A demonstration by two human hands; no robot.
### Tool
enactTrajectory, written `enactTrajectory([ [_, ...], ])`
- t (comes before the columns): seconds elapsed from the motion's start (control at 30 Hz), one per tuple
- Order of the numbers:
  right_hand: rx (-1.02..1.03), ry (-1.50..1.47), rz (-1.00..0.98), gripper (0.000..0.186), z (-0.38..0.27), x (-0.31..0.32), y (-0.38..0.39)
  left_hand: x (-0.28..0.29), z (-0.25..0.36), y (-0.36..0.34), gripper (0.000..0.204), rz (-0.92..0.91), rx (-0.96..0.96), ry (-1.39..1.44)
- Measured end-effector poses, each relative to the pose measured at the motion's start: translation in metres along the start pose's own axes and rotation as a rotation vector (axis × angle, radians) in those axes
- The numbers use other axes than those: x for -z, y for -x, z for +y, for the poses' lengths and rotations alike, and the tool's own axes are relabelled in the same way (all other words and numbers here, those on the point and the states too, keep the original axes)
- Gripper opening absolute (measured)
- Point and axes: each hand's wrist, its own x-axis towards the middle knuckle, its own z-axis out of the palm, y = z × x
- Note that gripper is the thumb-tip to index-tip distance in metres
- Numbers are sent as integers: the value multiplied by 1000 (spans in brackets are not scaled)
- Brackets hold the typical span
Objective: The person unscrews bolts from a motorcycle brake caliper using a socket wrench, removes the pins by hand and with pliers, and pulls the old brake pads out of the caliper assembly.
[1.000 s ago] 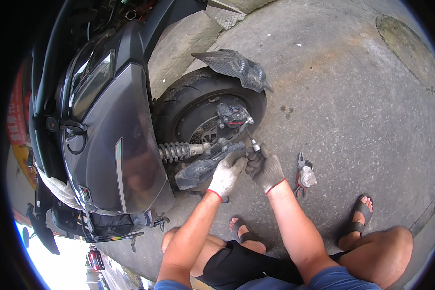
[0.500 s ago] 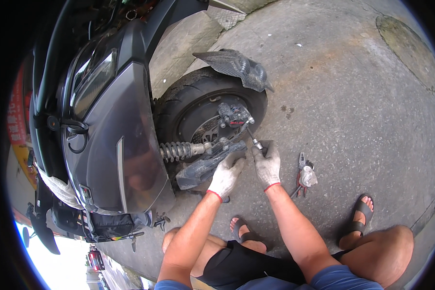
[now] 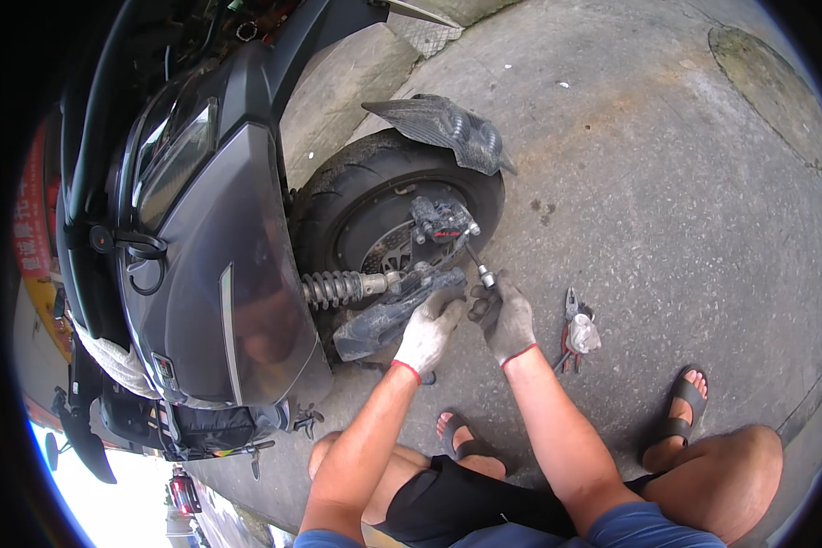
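Note:
A dark grey scooter (image 3: 201,265) stands at the left with its rear wheel (image 3: 384,205) facing me. My left hand (image 3: 427,331), in a white glove, rests on a dirty grey plastic cover (image 3: 374,320) beside the wheel, just below the coil shock absorber (image 3: 338,289). My right hand (image 3: 504,315), in a dirty grey glove, grips a slim socket driver (image 3: 478,263) whose tip points up at the brake caliper (image 3: 443,219) on the wheel hub.
Red-handled pliers with a small pale part (image 3: 577,331) lie on the concrete to the right of my hands. A black mudguard (image 3: 443,128) juts over the tyre. My sandalled feet (image 3: 676,416) and bent knees fill the lower edge.
My right hand has shifted slightly up and right with the driver, bringing its tip toward the caliper. My left hand stays on the grey cover.

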Motion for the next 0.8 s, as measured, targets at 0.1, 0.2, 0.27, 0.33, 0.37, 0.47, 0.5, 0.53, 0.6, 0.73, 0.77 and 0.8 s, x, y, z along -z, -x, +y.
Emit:
enactTrajectory([
  [0.1,299,586,151,20,-4,-10,2,-2,0,-2,35,-11,-5,-2],
  [0.2,730,937,151,17,13,8,-12,-2,-1,-2,35,-16,-8,-16],
  [0.27,484,606,120,16,6,-9,5,-1,-2,-2,35,-14,-1,-22],
  [0.33,170,215,-11,16,4,6,-4,1,-3,-1,35,4,-11,6],
  [0.37,-133,-176,-132,16,0,10,-6,-1,-2,-2,35,-2,-14,7],
  [0.47,523,634,36,18,8,7,-10,-3,-2,-2,35,-12,-24,-2],
  [0.5,843,1038,126,21,11,2,-8,-2,-3,-2,35,-16,-12,-7],
  [0.53,811,983,118,21,11,0,-4,-1,-3,-2,35,-20,-1,-12],
  [0.6,438,548,61,19,3,-3,2,-1,-2,-2,35,-17,4,1],
  [0.73,114,229,-4,20,-3,-9,5,-3,-1,-1,35,-20,4,20],
  [0.77,319,609,112,20,-2,-15,6,-1,-2,0,35,-16,6,17],
  [0.8,680,974,132,21,3,-4,-7,-4,-2,-2,34,-23,-7,10],
])
